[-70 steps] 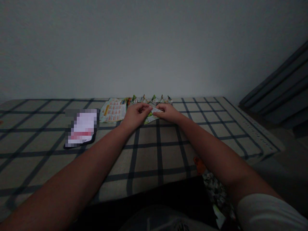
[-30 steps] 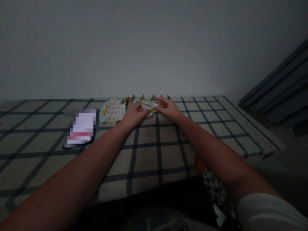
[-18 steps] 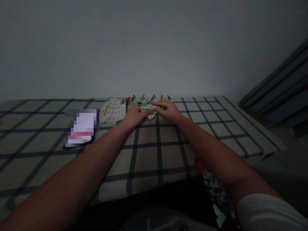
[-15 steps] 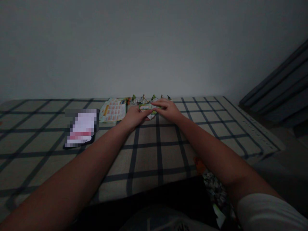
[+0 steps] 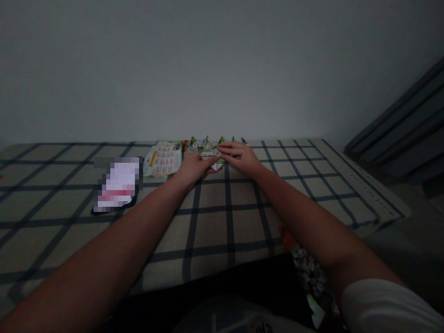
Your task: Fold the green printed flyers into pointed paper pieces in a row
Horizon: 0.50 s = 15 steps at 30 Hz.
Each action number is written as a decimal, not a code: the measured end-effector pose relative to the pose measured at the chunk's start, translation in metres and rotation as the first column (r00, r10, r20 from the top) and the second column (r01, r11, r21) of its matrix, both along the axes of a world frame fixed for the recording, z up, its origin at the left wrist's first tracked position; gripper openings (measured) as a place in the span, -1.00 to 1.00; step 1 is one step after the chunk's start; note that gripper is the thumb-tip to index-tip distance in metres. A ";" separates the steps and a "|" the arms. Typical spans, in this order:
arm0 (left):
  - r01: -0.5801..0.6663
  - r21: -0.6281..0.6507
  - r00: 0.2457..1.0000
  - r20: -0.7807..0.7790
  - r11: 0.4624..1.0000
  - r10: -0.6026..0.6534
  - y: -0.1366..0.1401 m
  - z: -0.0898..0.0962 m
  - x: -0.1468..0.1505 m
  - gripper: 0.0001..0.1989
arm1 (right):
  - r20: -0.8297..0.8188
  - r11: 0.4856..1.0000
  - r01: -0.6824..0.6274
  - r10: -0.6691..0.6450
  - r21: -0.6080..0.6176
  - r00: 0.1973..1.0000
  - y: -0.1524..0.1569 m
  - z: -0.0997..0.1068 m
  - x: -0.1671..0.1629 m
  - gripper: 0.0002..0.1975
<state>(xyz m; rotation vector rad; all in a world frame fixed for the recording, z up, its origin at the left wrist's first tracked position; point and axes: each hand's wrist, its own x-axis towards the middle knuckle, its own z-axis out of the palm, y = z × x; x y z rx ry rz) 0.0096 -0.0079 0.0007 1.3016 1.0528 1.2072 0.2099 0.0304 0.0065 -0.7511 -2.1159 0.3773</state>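
Between my hands is a small piece of folded printed paper, green and white, with a pointed lower end. My left hand grips its left side, thumb laid across the front. The fingers of my right hand are bent together over its right edge, and the thumb is partly hidden. Just behind, against the wall, stands a row of several folded paper pieces with peaked tops. Left of my left hand lies a stack of printed leaflets.
A phone with a blurred screen lies at the left on the checked cloth. The wall rises behind the table. Near my right forearm, a patterned heap sits below the table edge. A dark curtain hangs at the right.
My right hand's fingers have shifted slightly and drawn back a little to the right, showing more of the folded paper. My left hand keeps its hold almost in place.
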 end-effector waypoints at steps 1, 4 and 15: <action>-0.003 -0.002 1.000 0.011 1.000 0.003 0.000 0.000 0.000 -0.59 | -0.004 1.000 0.002 -0.002 0.005 1.000 0.000 0.000 0.000 -0.77; -0.008 -0.003 0.999 0.036 1.000 0.008 0.001 -0.001 0.000 -0.58 | -0.027 1.000 0.001 -0.001 0.023 1.000 -0.001 0.000 0.000 -0.80; 0.031 0.049 0.984 -0.179 0.998 -0.021 0.003 -0.006 -0.003 -0.68 | -0.025 0.998 0.049 -0.050 -0.046 0.998 -0.009 0.007 -0.004 -0.85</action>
